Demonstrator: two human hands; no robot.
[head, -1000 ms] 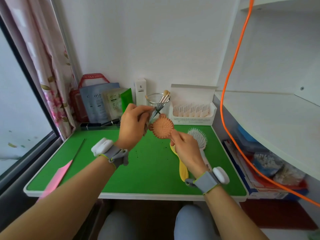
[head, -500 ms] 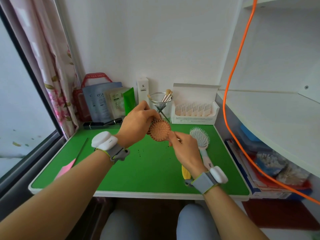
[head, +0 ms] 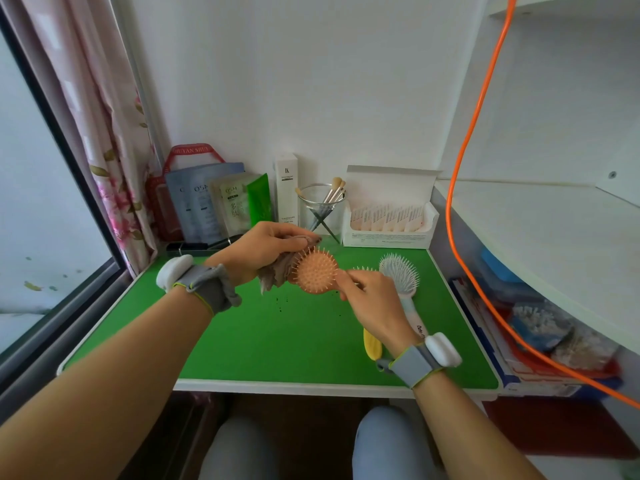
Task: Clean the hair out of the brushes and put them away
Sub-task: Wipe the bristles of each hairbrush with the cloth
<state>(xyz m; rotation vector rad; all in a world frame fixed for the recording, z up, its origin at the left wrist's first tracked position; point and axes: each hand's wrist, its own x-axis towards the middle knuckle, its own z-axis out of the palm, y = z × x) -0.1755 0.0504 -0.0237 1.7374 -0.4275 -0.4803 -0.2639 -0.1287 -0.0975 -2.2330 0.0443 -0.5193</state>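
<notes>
A round orange brush [head: 316,271] with pale bristles is held above the green table [head: 277,341]. My right hand [head: 372,303] grips it at its right side, fingers curled around the handle. My left hand [head: 263,252] pinches a grey-brown cloth [head: 277,271] against the brush's upper left edge. A white paddle brush [head: 400,275] lies bristles-up on the table just right of my right hand. A yellow brush handle [head: 372,344] pokes out under my right wrist.
At the back stand cosmetic packets [head: 221,206], a white box [head: 286,188], a glass of makeup brushes [head: 322,206] and an open carton of sachets [head: 389,216]. An orange cable [head: 460,188] hangs at the right beside a white shelf [head: 536,216]. Dark specks dot the table.
My left hand has shifted from the brush's top left down along its left edge, and the grey cloth now shows. The brush has tilted so its bristles face me more sideways.
</notes>
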